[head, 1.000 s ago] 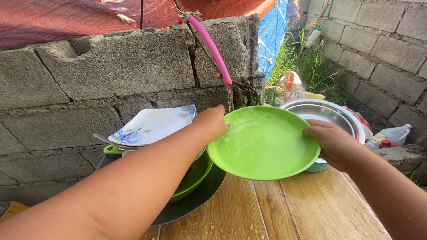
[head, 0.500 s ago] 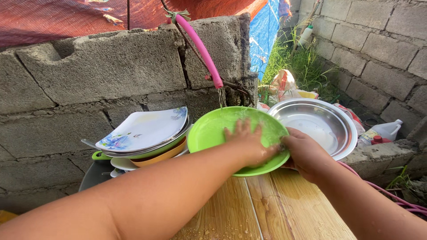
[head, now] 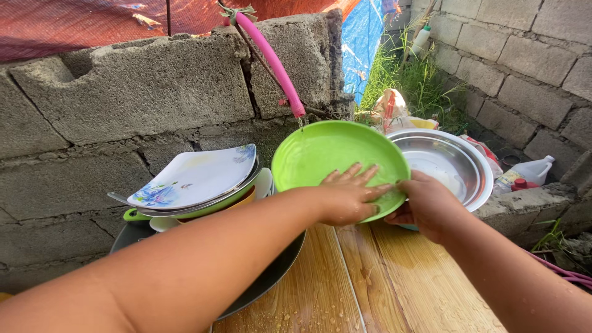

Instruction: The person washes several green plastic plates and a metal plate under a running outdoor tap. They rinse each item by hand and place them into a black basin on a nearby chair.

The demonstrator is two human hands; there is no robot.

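I hold the green plate (head: 327, 161) tilted up under the end of the pink hose (head: 275, 65), above the far edge of the wet wooden surface (head: 382, 290). My right hand (head: 427, 206) grips its lower right rim, with the fingers closed around the edge. My left hand (head: 346, 194) lies flat and open on the inner face, fingers spread, and holds nothing.

To rub this face well, I think the flat hand should go in circles from the middle out to the rim, while the right hand keeps the tilt so the water runs off. I cannot tell if water flows from the hose now; perhaps only drops. Just behind the plate stands the steel basin (head: 453, 163), and at my left a stack of dishes (head: 197, 185), so I keep my elbow in.
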